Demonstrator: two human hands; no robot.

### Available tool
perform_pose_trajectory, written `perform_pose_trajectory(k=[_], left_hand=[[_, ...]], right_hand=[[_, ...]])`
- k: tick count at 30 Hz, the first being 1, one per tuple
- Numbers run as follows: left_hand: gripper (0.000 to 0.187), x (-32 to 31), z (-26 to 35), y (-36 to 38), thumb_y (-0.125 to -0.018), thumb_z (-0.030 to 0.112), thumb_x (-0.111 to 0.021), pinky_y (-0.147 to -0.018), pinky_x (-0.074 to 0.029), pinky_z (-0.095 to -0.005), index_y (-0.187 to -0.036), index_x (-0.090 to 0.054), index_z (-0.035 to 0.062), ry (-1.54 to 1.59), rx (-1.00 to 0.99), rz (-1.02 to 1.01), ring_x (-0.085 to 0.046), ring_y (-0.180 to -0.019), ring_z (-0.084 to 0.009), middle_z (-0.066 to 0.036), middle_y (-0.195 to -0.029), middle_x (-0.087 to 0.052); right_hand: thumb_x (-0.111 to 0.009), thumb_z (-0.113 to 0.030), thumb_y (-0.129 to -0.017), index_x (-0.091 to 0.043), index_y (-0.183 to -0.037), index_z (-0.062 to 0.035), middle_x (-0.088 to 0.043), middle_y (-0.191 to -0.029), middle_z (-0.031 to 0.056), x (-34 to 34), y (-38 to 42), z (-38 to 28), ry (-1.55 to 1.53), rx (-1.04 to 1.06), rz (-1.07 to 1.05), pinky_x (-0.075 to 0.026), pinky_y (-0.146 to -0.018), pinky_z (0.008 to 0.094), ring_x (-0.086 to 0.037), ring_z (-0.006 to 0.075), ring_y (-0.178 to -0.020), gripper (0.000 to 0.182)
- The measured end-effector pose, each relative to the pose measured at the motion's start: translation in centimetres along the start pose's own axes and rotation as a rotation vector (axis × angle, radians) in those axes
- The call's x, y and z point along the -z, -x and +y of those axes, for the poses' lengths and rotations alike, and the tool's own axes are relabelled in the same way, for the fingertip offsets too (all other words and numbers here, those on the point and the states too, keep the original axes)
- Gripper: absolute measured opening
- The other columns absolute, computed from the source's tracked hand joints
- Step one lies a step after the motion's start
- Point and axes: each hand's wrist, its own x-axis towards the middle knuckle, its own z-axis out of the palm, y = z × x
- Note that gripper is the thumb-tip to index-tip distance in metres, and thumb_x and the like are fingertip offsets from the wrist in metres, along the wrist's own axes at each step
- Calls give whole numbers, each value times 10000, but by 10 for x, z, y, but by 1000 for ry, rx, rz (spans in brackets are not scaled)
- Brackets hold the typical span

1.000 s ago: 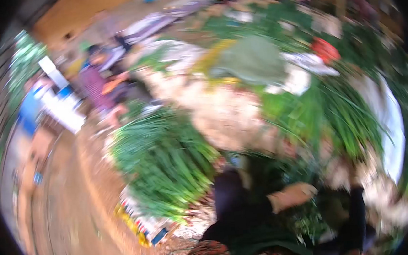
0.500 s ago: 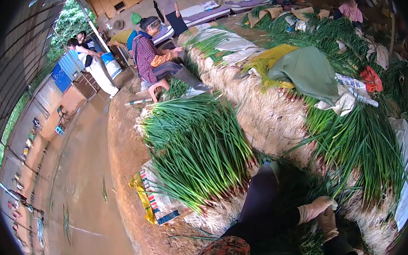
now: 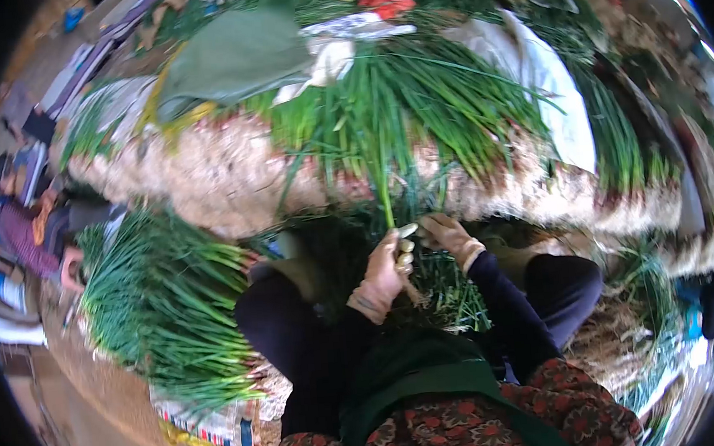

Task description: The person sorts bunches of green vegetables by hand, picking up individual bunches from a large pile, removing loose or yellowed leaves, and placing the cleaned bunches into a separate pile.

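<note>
Both hands wear pale gloves and are close together above my lap. My left hand (image 3: 384,273) is closed round the lower end of a green onion stalk (image 3: 384,191), whose leaves reach up over the pile; pale roots hang below the fist. My right hand (image 3: 449,237) is just to the right, fingers bent, its fingertips near the stalk's base; what they pinch is too small to tell. Ahead lies a long row of green onions (image 3: 465,101) with pale roots facing me. Another stack of green onions (image 3: 166,301) lies beside my left knee.
A green cloth (image 3: 231,61) and a white sheet (image 3: 561,98) lie on the row. A printed sack (image 3: 209,419) shows under the left stack. At the far left a person in a checked shirt (image 3: 26,232) sits on a pink stool (image 3: 70,269). Trimmings lie between my knees.
The view has swung right and down, so both hands now appear near the middle. A stalk now stands upright in my left hand.
</note>
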Motion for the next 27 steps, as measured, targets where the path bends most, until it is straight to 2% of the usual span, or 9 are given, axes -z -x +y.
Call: perform_pose_trajectory(k=[6, 9, 11, 14, 20, 21, 23, 25, 27], left_hand=[[389, -14, -6, 8, -976, 320, -406, -436, -291, -193, -1206, -497, 19, -35, 77, 57, -339, -481, -55, 36, -659, -430], [436, -14, 2, 11, -957, 329, -450, -449, -277, -198, -1275, -449, 30, 95, 53, -116, -292, -475, -40, 65, -618, -313], [449, -21, 16, 14, -949, 330, -466, -445, -274, -195, -1299, -437, 50, 113, -45, -101, -284, -465, -41, 61, -595, -300], [422, -15, 15, 8, -947, 265, -466, -397, -257, -190, -1319, -421, 72, 84, -141, -85, -289, -453, -24, 76, -574, -309], [418, -22, 11, 27, -894, 290, -513, -495, -395, -233, -1254, -518, 80, -264, -70, -139, -410, -578, -45, 31, -679, -437], [416, -43, 23, 35, -878, 344, -553, -510, -416, -248, -1224, -550, 113, -360, -5, 63, -413, -564, -65, 26, -678, -436], [310, -18, -18, -17, -795, 380, -674, -395, -358, -269, -787, -530, 106, -18, -52, 222, -375, -446, -116, -6, -623, -453], [205, 8, -46, -57, -906, 314, -534, -389, -295, -256, -851, -541, 117, 74, -138, 49, -372, -468, -100, 16, -636, -453], [226, 2, -27, -34, -928, 328, -491, -401, -281, -259, -947, -565, 115, -419, -114, 166, -365, -488, -90, 19, -637, -448]], right_hand=[[-461, -574, -886, -617, -1062, -80, -558, -800, 31, -20, -37, -24, 37, -27, -103, -431, -647, 249, -514, 112, -712, 547], [-574, -377, -891, -612, -1060, -18, -627, -869, 66, -11, -66, 9, -115, 139, 35, -460, -697, 331, -565, 154, -770, 398], [-592, -269, -865, -630, -1041, -67, -659, -927, 133, 26, -78, 27, 481, 637, 359, -487, -744, 367, -633, 242, -828, 270], [-584, -119, -785, -582, -1130, -81, -624, -1017, 135, 88, -48, -10, 1249, 231, 811, -502, -747, 378, -622, 267, -857, 347], [-569, -173, -816, -584, -1071, -88, -620, -946, 155, 138, -68, 26, 1238, 334, 437, -490, -703, 404, -616, 291, -827, 269], [-567, -182, -822, -584, -1061, -89, -620, -934, 158, 138, -75, 32, 1205, 362, 390, -488, -696, 409, -614, 295, -822, 258], [-562, -201, -832, -584, -1042, -92, -618, -911, 165, 115, -63, 34, 1118, 388, 281, -484, -681, 417, -612, 303, -813, 237], [-557, -219, -842, -585, -1022, -94, -617, -887, 172, 68, -20, 33, 1077, 300, 221, -480, -667, 426, -610, 311, -803, 220], [-592, -180, -809, -585, -1079, -106, -605, -882, 212, 13, 17, 22, 1313, 129, 138, -472, -652, 464, -605, 361, -815, 280]])
